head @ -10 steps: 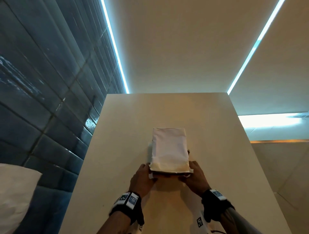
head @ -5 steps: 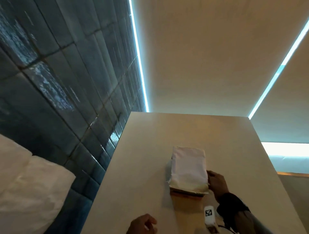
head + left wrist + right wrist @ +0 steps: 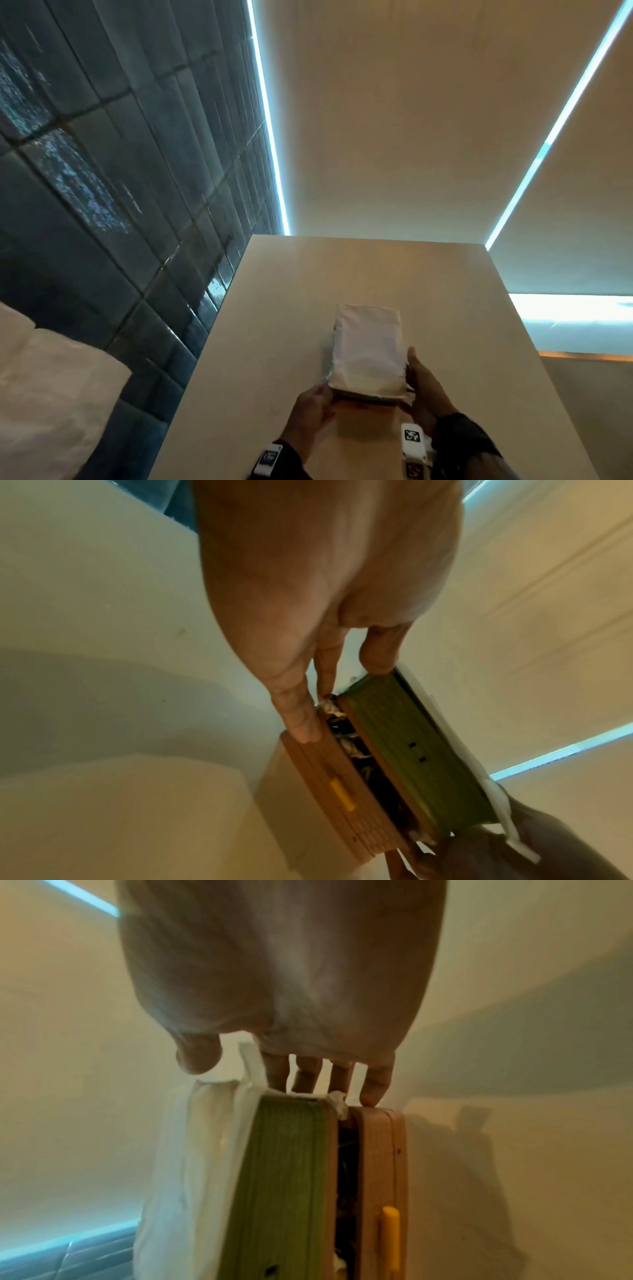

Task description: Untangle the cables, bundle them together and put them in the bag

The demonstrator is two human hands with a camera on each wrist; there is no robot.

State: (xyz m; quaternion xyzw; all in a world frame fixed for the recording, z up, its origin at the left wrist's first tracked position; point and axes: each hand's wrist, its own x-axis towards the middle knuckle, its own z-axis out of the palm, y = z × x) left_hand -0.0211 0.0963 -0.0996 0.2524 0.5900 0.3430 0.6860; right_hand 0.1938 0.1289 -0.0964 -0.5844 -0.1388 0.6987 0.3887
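Note:
A white bag lies over a flat case on the beige surface. The wrist views show the case has a green ribbed half and a tan half with a yellow latch. Dark and pale cables show in the gap between the halves. My left hand pinches the near left corner, thumb on the green half, fingers on the tan half. My right hand holds the near right corner, thumb beside the white bag.
A dark blue tiled wall runs along the left of the surface. Something white and pillow-like sits at the lower left. Light strips run overhead. The surface's right edge drops off.
Half a second ago my left hand hung low, away from the case. It is back on the near left corner now. My right hand has stayed on the right side.

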